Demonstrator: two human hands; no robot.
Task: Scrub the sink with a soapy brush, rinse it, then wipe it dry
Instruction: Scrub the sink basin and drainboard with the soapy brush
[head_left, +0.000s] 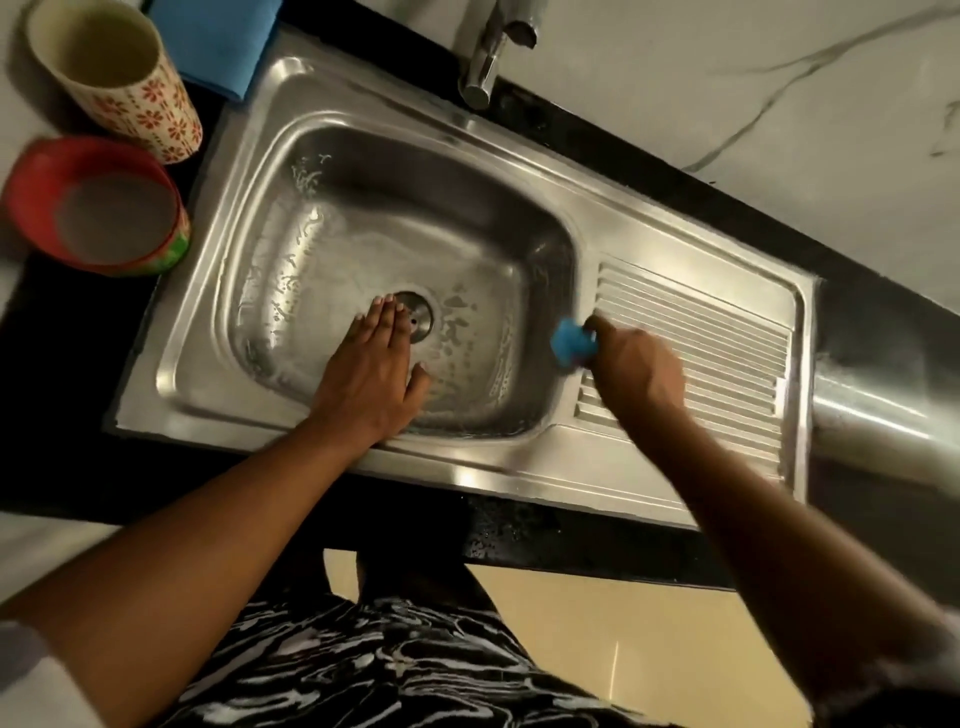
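The steel sink (363, 130) has a wet basin streaked with soap suds and a ribbed drainboard (727, 353) on its right. My left hand (374, 374) lies flat and open on the basin floor, fingertips at the drain (418, 312). My right hand (639, 369) is closed around a blue brush (571, 343) held at the basin's right rim, where it meets the drainboard. This hand is motion-blurred. Most of the brush is hidden in my fist.
A folded blue cloth (218, 41) lies at the sink's back left corner. A floral cup (119, 78) and a red bowl (93, 202) holding cloudy liquid stand left of the sink. The tap (488, 57) rises behind the basin. Black counter (571, 540) surrounds the sink.
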